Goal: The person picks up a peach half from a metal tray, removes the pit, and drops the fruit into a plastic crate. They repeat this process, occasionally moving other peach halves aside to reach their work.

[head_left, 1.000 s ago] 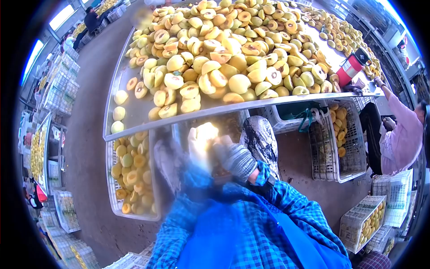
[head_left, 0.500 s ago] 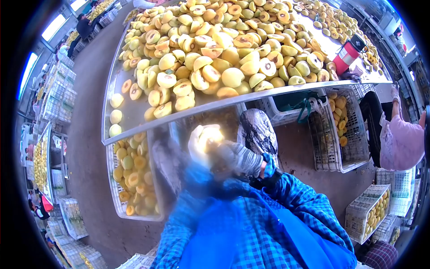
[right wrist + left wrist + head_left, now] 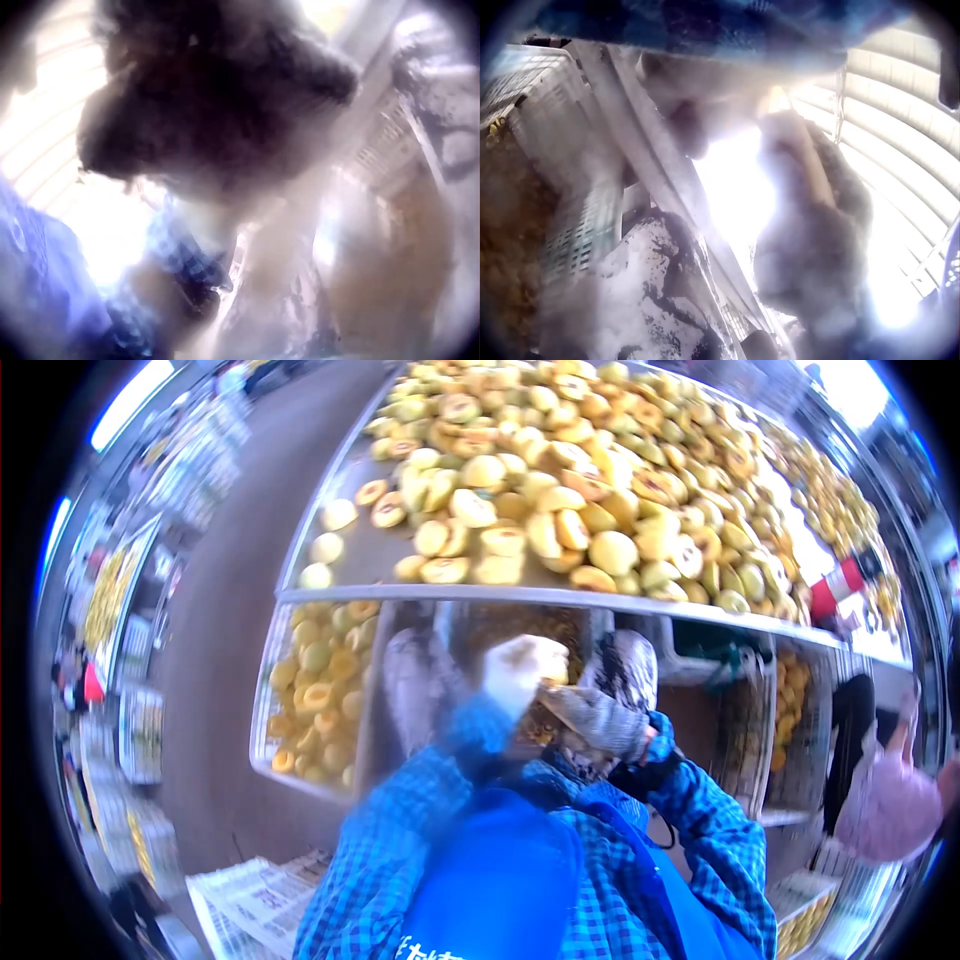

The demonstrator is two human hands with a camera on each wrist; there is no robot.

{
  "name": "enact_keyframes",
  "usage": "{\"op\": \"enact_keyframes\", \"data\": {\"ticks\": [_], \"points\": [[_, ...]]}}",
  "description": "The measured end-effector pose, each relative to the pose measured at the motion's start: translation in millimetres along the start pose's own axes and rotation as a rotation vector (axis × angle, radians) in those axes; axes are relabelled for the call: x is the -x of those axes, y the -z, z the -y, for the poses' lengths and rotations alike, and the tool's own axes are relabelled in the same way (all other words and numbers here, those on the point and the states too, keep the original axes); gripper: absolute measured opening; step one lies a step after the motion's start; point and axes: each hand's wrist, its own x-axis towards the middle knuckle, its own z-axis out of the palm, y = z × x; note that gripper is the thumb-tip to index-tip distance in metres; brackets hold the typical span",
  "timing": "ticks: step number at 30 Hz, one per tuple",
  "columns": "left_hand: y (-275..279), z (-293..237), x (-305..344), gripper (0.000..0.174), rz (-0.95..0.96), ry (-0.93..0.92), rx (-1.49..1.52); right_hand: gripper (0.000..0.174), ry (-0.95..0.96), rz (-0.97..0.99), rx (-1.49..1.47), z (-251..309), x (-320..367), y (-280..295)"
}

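Note:
In the head view both gloved hands meet above the lap, in front of the table. My left hand (image 3: 525,668), in a whitish glove, has its fingers curled round a small yellowish piece, blurred and mostly hidden. Against it from the right lies my right hand (image 3: 598,720) in a grey knit glove; what its fingers hold is hidden. Halved yellow fruits (image 3: 610,552) with brown centres are heaped on the metal-edged table (image 3: 400,592). Glare and blur cover the gloves in both wrist views, so the fingertips cannot be made out there.
A crate of fruit halves (image 3: 318,695) stands left of the knees, and between them is a container with brown bits (image 3: 535,732). More crates stand at right, near a person in pink (image 3: 885,800). A red and black bottle (image 3: 840,588) stands on the table.
The head view has turned, so the table and hands appear shifted right and newspaper-like sheets show at the lower left. Both hands remain together, the left one now less washed out by glare.

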Motion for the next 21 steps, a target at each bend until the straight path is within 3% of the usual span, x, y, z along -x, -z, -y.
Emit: {"op": "enact_keyframes", "data": {"ticks": [1, 3, 5, 6, 8, 9, 10, 11, 12, 14, 15, 16, 18, 20, 21], "points": [[-2, -5, 1, 0.021, 0.02, 0.073, 0.079, 0.037, -0.015, 0.06, -0.06, 13, 1, 7], [-4, -10, 2, 0.017, 0.079, 0.148, 0.176, 0.041, -0.089, 0.03, -0.49, -29, 1, 6], [-3, -16, 2, 0.013, 0.127, 0.193, 0.174, 0.04, 0.048, 0.057, -0.583, -30, -1, -8], [4, -2, 0, 0.012, 0.241, 0.029, 0.179, 0.041, -0.083, 0.063, -0.913, -20, 4, -14], [6, -16, 5, 0.017, 0.303, 0.135, 0.091, 0.033, -0.11, 0.164, -0.477, -57, -1, 1], [11, -24, 7, 0.013, 0.386, 0.163, -0.187, 0.031, -0.109, 0.219, -0.263, -76, -4, 9], [15, -41, 13, 0.014, 0.452, 0.174, -0.42, 0.031, -0.141, 0.293, -0.277, -76, -9, 11], [19, -38, 15, 0.013, 0.462, 0.164, -0.456, 0.03, -0.174, 0.367, -0.288, -76, -14, 14], [22, -35, 14, 0.013, 0.472, 0.15, -0.494, 0.03, -0.149, 0.301, -0.535, -78, -12, -1], [20, -36, 7, 0.017, 0.395, 0.299, -0.178, 0.031, -0.097, 0.149, -1.018, -80, -3, -24], [17, -31, 6, 0.021, 0.309, 0.312, 0.148, 0.038, -0.003, -0.092, -0.747, -76, -4, -37], [16, -45, 6, 0.023, 0.231, 0.326, 0.229, 0.046, 0.017, -0.342, -0.439, -71, -5, -50], [22, -48, 4, 0.023, 0.13, 0.286, 0.341, 0.049, -0.007, 0.525, -1.502, -76, -20, -38], [32, -45, 6, 0.022, 0.072, 0.302, 0.432, 0.045, 0.037, 0.293, -1.411, -63, -24, -52], [38, -45, 7, 0.022, 0.046, 0.313, 0.458, 0.045, 0.024, 0.294, -1.405, -61, -27, -54]]}}
